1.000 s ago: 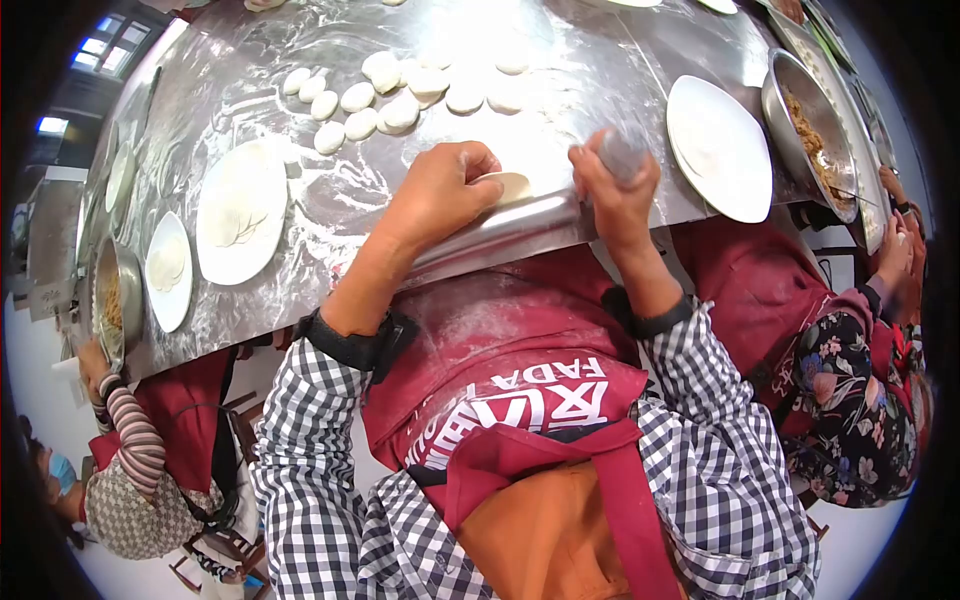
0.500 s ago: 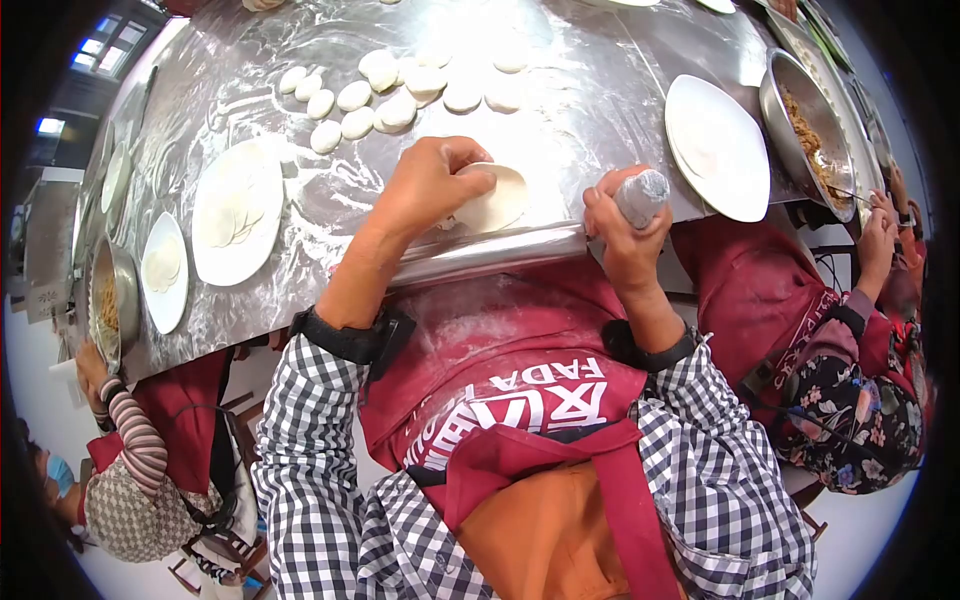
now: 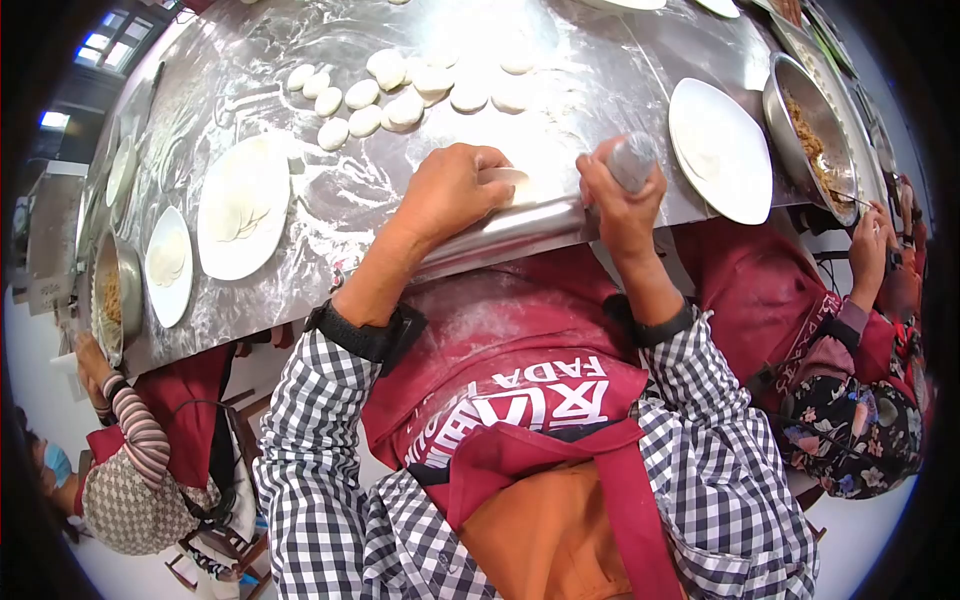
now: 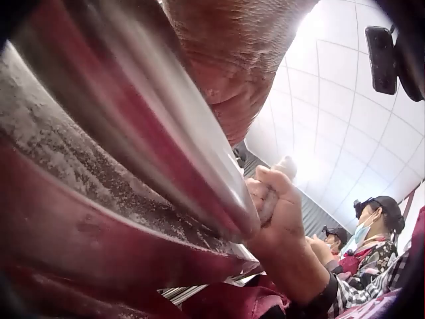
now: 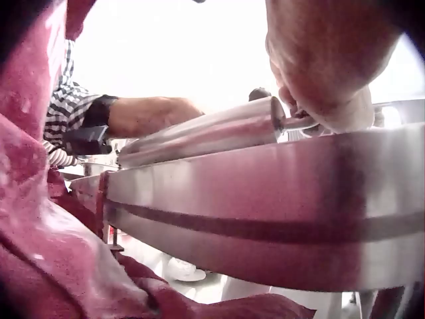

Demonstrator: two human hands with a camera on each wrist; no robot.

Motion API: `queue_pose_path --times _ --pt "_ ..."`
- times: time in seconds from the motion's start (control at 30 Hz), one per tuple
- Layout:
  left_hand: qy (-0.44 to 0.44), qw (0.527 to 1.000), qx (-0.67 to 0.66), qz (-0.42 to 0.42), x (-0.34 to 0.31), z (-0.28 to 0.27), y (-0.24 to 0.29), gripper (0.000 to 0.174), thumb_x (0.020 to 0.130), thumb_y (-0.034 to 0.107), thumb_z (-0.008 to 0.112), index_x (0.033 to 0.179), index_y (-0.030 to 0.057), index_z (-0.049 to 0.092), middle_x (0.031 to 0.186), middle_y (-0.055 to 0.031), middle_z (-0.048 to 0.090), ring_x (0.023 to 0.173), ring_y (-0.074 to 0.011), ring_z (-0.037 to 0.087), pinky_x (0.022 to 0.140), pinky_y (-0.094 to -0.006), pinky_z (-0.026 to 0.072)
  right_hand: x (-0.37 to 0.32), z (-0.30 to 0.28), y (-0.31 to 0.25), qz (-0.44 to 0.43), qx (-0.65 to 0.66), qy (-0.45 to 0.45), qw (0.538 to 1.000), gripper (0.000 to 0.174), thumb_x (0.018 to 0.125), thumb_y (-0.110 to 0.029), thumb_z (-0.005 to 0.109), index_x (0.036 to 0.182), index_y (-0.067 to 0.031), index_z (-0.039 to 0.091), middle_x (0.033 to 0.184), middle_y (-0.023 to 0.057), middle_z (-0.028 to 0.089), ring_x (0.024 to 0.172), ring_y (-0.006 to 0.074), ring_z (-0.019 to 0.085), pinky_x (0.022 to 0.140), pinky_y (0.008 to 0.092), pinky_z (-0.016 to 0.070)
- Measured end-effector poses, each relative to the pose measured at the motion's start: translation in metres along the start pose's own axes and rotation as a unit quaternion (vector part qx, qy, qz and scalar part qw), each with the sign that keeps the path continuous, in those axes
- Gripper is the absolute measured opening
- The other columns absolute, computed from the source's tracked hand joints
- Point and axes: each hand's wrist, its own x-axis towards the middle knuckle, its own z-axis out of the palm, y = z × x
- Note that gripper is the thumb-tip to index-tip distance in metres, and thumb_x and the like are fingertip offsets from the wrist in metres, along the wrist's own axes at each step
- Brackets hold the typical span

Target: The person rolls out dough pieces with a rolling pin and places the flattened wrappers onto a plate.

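My left hand (image 3: 455,192) pinches the edge of a thin round dough wrapper (image 3: 518,184), partly hidden by the fingers and rolling pin. A steel rolling pin (image 3: 505,230) lies along the near edge of the metal table, right against the wrapper. With curled fingers my right hand (image 3: 627,208) grips the pin's right-hand handle (image 3: 632,160). In the right wrist view the barrel (image 5: 206,129) rests on the tabletop near its rim. The left wrist view shows the barrel (image 4: 179,126) running toward the right hand (image 4: 279,232).
Beyond the left hand lie several floury dough pieces (image 3: 362,94). Plates of flat wrappers stand at left (image 3: 222,262) and right (image 3: 745,200). Metal bowls of filling stand at far right (image 3: 845,212) and far left (image 3: 131,290). Other people sit along both sides.
Half a second ago the wrapper lay more exposed beyond the pin; now it is mostly covered. The right hand and pin have shifted away from the body, and the left hand slightly right.
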Motion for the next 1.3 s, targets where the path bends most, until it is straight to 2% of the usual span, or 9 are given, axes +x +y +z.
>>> queue_pose_path --times 0.2,0.47,0.53,0.63,0.83,0.93,1.07,1.17,1.3 --pt "-0.010 0.991 -0.125 -0.035 0.000 -0.003 -0.006 0.023 0.072 0.015 0.059 0.089 0.0005 0.066 0.072 -0.0169 0.064 0.066 -0.0212 0.061 0.065 -0.0309 0.0474 -0.014 -0.007 -0.001 -0.008 0.022 0.009 1.000 0.018 0.070 -0.005 0.070 0.073 -0.0034 0.052 0.061 -0.0006 0.054 0.054 0.0066 0.050 0.051 0.0235 0.0417" --pt "0.008 0.999 -0.046 -0.025 0.003 -0.008 0.008 0.020 0.075 0.019 0.061 0.087 0.0031 0.067 0.071 -0.0147 0.064 0.066 -0.0242 0.062 0.064 -0.0325 0.0474 0.037 0.017 0.017 -0.083 -0.042 0.006 0.996 0.019 0.072 -0.009 0.070 0.075 -0.0030 0.053 0.061 0.0002 0.055 0.054 0.0071 0.051 0.049 0.0250 0.0419" --pt "0.024 0.999 -0.026 -0.022 0.000 -0.005 0.009 0.020 0.075 0.019 0.061 0.087 0.0041 0.067 0.071 -0.0145 0.064 0.066 -0.0247 0.062 0.065 -0.0328 0.0476 0.026 0.012 0.009 -0.046 -0.016 0.002 0.999 0.018 0.072 -0.007 0.070 0.075 -0.0030 0.053 0.061 0.0001 0.054 0.054 0.0072 0.050 0.050 0.0249 0.0418" --pt "-0.006 1.000 0.020 0.003 -0.001 -0.005 0.003 0.022 0.078 0.014 0.058 0.092 -0.0022 0.064 0.072 -0.0071 0.063 0.068 -0.0096 0.056 0.063 -0.0253 0.0452 0.001 -0.002 0.002 -0.015 -0.007 0.006 1.000 0.017 0.071 -0.004 0.070 0.075 -0.0032 0.053 0.063 0.0001 0.054 0.055 0.0073 0.051 0.052 0.0238 0.0419" --pt "-0.017 0.987 -0.155 -0.048 0.001 -0.009 -0.005 0.021 0.078 0.011 0.058 0.093 -0.0031 0.061 0.076 -0.0090 0.063 0.070 -0.0130 0.059 0.064 -0.0268 0.0461 -0.016 -0.008 -0.002 0.002 0.003 0.010 1.000 0.018 0.070 -0.005 0.070 0.075 -0.0029 0.053 0.063 0.0006 0.054 0.058 0.0084 0.050 0.054 0.0249 0.0423" --pt "-0.014 1.000 -0.026 0.010 -0.002 -0.011 0.005 0.019 0.079 0.009 0.058 0.093 -0.0022 0.060 0.077 -0.0088 0.063 0.070 -0.0125 0.058 0.064 -0.0263 0.0459 0.012 0.003 0.009 -0.024 -0.032 0.007 0.999 0.018 0.070 -0.007 0.070 0.076 -0.0028 0.053 0.062 0.0010 0.053 0.057 0.0090 0.050 0.054 0.0257 0.0422" --pt "-0.002 0.999 -0.036 -0.030 0.003 -0.010 0.009 0.020 0.079 0.012 0.057 0.093 -0.0025 0.060 0.077 -0.0094 0.064 0.069 -0.0132 0.059 0.064 -0.0267 0.0461 0.042 0.025 0.013 -0.088 -0.071 0.020 0.993 0.018 0.070 -0.009 0.068 0.076 -0.0025 0.052 0.061 0.0012 0.053 0.057 0.0092 0.050 0.053 0.0267 0.0424" --pt "-0.013 0.999 -0.024 -0.043 0.003 -0.011 0.012 0.021 0.078 0.014 0.058 0.091 -0.0024 0.061 0.077 -0.0097 0.065 0.070 -0.0135 0.059 0.064 -0.0267 0.0462 0.034 0.019 0.016 -0.082 -0.043 0.026 0.995 0.019 0.070 -0.009 0.068 0.075 -0.0022 0.051 0.061 0.0009 0.053 0.056 0.0087 0.049 0.052 0.0265 0.0422" --pt "-0.014 1.000 -0.015 -0.019 0.001 -0.009 0.001 0.020 0.077 0.013 0.059 0.091 -0.0014 0.062 0.074 -0.0062 0.062 0.068 -0.0102 0.056 0.063 -0.0249 0.0452 0.001 -0.001 0.004 -0.010 -0.005 0.013 1.000 0.017 0.069 -0.004 0.070 0.076 -0.0029 0.054 0.062 0.0003 0.054 0.056 0.0081 0.051 0.053 0.0247 0.0424"
